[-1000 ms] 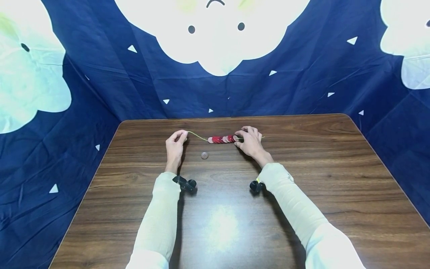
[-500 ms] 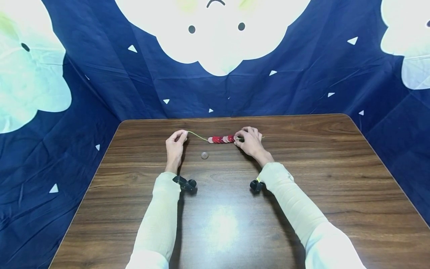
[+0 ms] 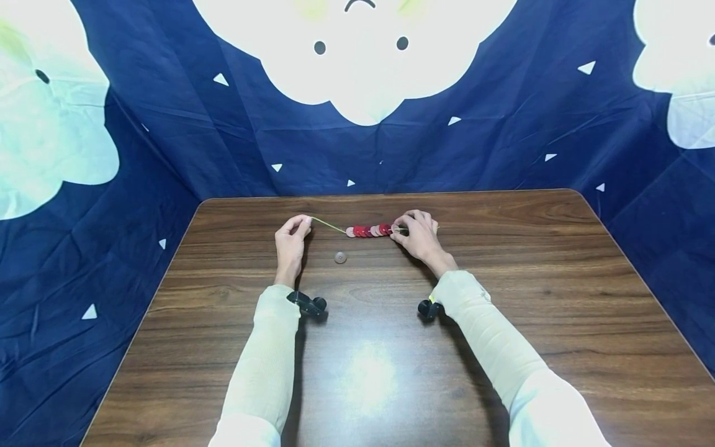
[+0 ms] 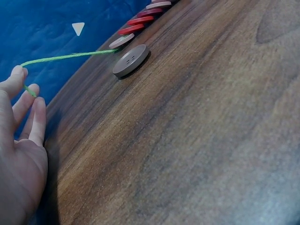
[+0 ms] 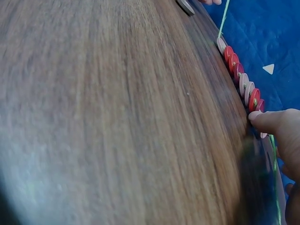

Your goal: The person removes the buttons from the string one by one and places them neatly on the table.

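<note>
Red, dark red and pale pink buttons (image 3: 365,231) lie overlapped in a row, threaded on a green string (image 4: 70,56), near the table's far edge. My left hand (image 3: 289,245) pinches the string's left end between thumb and finger, and the stretch up to the first button slants down to the right. At the row's right end, my right hand (image 3: 420,239) holds the last pale button between thumb and fingers. Beyond it the string runs on under that hand, partly hidden. A loose brown button (image 4: 131,61) with several holes lies flat in front of the row's left end.
The brown wooden table (image 3: 363,323) ends just behind the hands, at a blue cloth backdrop (image 3: 380,155) with white cloud faces. A small black camera sits on each wrist; the one on the left wrist (image 3: 307,305) hangs over the table.
The right hand has shifted very slightly to the right, and the green string between the left hand and the row looks straighter. The loose brown button has stayed in place.
</note>
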Tool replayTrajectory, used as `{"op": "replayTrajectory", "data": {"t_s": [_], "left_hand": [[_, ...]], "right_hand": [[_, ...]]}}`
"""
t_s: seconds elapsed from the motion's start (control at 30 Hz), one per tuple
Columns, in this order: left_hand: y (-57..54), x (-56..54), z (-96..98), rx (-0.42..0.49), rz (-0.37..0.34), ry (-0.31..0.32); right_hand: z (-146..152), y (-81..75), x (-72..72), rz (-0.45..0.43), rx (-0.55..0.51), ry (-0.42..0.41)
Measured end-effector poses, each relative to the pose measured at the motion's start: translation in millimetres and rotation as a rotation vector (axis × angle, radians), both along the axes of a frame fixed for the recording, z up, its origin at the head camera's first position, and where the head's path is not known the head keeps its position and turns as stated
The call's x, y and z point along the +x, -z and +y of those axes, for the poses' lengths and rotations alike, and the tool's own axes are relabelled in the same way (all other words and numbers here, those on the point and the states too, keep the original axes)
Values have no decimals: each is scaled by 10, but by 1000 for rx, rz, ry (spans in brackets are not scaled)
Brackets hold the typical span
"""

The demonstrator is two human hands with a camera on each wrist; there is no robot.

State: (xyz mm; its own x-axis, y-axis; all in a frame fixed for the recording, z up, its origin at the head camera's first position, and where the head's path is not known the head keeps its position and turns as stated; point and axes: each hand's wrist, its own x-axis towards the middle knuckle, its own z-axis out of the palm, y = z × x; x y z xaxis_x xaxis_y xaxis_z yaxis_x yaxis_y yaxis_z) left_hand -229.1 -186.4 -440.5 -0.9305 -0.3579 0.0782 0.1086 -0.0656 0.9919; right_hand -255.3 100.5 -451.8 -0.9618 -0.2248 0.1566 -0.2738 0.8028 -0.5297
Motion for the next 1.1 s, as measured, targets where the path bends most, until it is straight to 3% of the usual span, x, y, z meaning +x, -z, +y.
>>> {"op": "replayTrajectory", "data": {"t_s": [1.1], "left_hand": [[-3, -9, 6, 14, -16, 5]], "right_hand": [[293, -28, 15, 15, -34, 67]]}}
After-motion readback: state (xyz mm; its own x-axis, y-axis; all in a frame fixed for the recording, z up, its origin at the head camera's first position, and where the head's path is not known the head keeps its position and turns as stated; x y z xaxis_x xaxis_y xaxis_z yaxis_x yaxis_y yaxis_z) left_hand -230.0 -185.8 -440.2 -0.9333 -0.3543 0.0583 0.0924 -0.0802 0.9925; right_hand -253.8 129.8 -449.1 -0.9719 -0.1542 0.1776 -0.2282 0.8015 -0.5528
